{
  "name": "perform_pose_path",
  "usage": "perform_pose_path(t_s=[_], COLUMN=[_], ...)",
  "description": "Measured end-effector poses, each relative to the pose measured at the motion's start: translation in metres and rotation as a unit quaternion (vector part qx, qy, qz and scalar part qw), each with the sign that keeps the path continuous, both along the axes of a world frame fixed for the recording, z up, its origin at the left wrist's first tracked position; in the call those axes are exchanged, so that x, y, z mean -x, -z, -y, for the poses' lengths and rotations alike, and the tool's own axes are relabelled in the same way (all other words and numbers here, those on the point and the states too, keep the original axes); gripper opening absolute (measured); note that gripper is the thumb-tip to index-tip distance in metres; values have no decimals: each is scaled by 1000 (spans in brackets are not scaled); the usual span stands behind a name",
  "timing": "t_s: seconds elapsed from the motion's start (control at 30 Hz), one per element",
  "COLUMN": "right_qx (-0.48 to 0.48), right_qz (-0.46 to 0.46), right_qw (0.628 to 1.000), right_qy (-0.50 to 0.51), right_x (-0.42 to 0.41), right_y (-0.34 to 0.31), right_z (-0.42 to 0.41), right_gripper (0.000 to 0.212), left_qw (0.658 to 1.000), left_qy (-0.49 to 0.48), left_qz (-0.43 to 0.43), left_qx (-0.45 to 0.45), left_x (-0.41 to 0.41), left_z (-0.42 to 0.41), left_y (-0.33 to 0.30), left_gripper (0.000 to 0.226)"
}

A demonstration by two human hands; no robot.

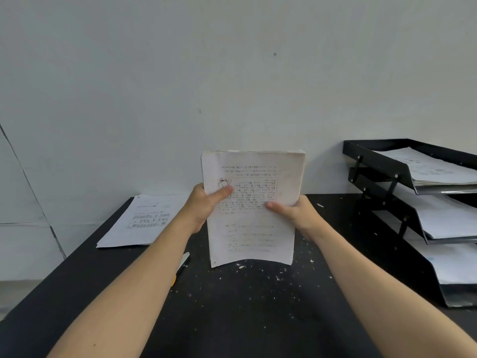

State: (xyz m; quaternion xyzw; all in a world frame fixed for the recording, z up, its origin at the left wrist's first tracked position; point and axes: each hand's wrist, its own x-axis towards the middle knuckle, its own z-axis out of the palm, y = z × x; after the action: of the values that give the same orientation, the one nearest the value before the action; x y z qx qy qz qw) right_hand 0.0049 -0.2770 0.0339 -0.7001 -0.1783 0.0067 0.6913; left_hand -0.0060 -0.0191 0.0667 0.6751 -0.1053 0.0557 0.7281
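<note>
Paper stack (pixel 251 223), print illegible, both hands gripping

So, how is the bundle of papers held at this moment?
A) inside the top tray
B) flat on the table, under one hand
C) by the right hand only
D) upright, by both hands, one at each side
D: the left hand and the right hand grip the bundle of papers at its two sides, thumbs on the front page, and it stands upright.
</note>
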Motion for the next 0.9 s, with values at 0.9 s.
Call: perform_pose_path(t_s=[0.9], right_qx=[-6], right_qz=[-44], right_qw=[998], right_qy=[-43], right_x=[-13], right_y=[34], right_z=[1], right_gripper=[43], left_qw=[991], left_qy=[3], left_qz=[-83], left_qx=[-100], left_x=[0], left_z=[-1], left_y=[71], left_gripper=[22])
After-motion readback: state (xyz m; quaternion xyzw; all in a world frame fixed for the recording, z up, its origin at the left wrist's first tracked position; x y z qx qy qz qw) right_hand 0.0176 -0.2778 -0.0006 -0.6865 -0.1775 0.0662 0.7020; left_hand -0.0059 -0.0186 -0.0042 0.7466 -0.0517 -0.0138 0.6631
